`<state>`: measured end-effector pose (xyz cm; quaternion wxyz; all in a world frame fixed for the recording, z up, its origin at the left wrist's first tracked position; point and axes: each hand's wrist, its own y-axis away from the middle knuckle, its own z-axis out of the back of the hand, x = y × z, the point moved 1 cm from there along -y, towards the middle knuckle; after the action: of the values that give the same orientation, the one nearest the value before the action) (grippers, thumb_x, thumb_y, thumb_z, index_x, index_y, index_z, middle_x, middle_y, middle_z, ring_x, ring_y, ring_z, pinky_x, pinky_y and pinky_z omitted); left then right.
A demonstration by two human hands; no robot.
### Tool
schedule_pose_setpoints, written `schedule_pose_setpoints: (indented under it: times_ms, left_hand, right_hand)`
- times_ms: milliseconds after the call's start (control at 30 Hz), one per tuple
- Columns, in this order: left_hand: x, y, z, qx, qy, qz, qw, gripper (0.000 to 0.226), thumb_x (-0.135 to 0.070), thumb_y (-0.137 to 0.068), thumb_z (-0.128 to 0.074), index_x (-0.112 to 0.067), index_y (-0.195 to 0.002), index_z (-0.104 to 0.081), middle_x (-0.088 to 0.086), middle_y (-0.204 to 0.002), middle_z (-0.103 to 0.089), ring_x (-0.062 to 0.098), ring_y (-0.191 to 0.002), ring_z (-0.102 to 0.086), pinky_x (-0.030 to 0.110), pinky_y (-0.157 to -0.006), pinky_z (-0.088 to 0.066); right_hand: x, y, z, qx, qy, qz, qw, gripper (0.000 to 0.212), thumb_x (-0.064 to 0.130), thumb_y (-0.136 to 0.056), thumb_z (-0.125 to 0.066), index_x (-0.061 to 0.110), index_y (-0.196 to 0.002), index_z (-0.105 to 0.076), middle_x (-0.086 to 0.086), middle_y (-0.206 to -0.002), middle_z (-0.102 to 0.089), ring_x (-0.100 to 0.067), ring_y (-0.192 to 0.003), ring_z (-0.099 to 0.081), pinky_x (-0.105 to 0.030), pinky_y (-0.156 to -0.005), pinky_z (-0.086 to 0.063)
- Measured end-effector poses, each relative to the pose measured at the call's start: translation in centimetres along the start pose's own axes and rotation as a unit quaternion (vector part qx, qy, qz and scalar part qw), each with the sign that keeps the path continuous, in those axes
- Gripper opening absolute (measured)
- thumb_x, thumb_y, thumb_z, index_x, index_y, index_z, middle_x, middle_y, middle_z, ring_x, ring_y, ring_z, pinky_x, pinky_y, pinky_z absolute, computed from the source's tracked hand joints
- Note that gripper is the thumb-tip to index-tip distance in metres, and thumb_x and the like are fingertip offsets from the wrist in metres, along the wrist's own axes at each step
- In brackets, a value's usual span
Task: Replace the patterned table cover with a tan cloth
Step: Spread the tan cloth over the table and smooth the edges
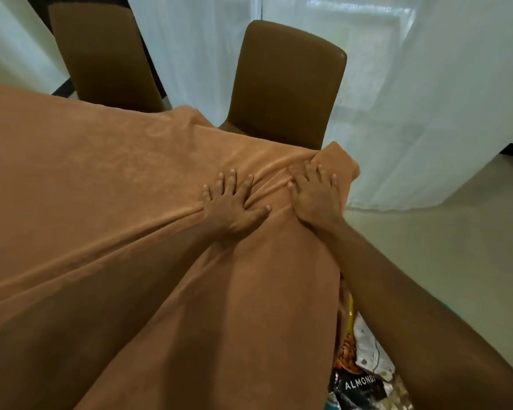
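A tan cloth (101, 179) lies spread over the table and hangs down its near side in long folds. My left hand (234, 202) lies flat on the cloth with fingers spread, pressing beside a ridge of wrinkles. My right hand (316, 196) rests flat on the cloth at the far right corner, its fingertips at a turned-up flap. No patterned cover shows anywhere in view.
Two brown chairs stand at the table's far side, one at the back left (101, 54) and one (288, 84) just beyond my hands. White curtains (427, 99) hang behind. Snack packets, one marked almonds (362, 383), lie low on the right near the pale floor (456, 247).
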<state>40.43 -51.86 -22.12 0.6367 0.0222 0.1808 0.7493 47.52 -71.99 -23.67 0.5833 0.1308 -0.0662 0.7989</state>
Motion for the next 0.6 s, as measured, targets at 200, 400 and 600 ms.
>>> schedule_pose_setpoints:
  times_ms: [200, 400, 600]
  left_hand:
    - [-0.8, -4.2, 1.2, 0.018, -0.028, 0.001, 0.999, 0.109, -0.099, -0.068, -0.021, -0.043, -0.154, 0.014, 0.006, -0.164, 0.024, 0.033, -0.15, 0.022, 0.063, -0.117, 0.012]
    - [-1.1, -4.1, 0.1, -0.098, 0.027, -0.03, 0.994, 0.099, -0.093, -0.077, -0.018, -0.038, -0.156, 0.0, 0.007, -0.167, 0.006, 0.027, -0.154, 0.008, 0.063, -0.117, 0.011]
    - [-3.2, -0.6, 0.2, -0.092, 0.028, -0.092, 0.991, 0.076, -0.081, -0.09, -0.015, -0.042, -0.155, -0.017, 0.0, -0.168, -0.004, 0.025, -0.154, -0.001, 0.062, -0.119, 0.004]
  right_hand:
    - [-3.1, -2.3, 0.4, -0.017, -0.018, -0.018, 1.0, 0.058, 0.046, -0.108, -0.016, 0.023, -0.159, -0.03, -0.009, -0.168, -0.02, -0.031, -0.156, -0.013, -0.052, -0.126, -0.008]
    - [-3.7, -2.3, 1.2, -0.062, -0.065, -0.028, 0.996, 0.077, 0.045, -0.092, -0.007, 0.011, -0.148, -0.047, -0.016, -0.158, -0.039, -0.037, -0.15, -0.027, -0.05, -0.125, -0.015]
    - [-6.4, -3.2, 2.8, -0.08, -0.124, -0.142, 0.979, 0.041, 0.03, -0.104, -0.04, 0.016, -0.14, -0.052, -0.013, -0.141, -0.051, -0.036, -0.132, -0.047, -0.049, -0.104, -0.046]
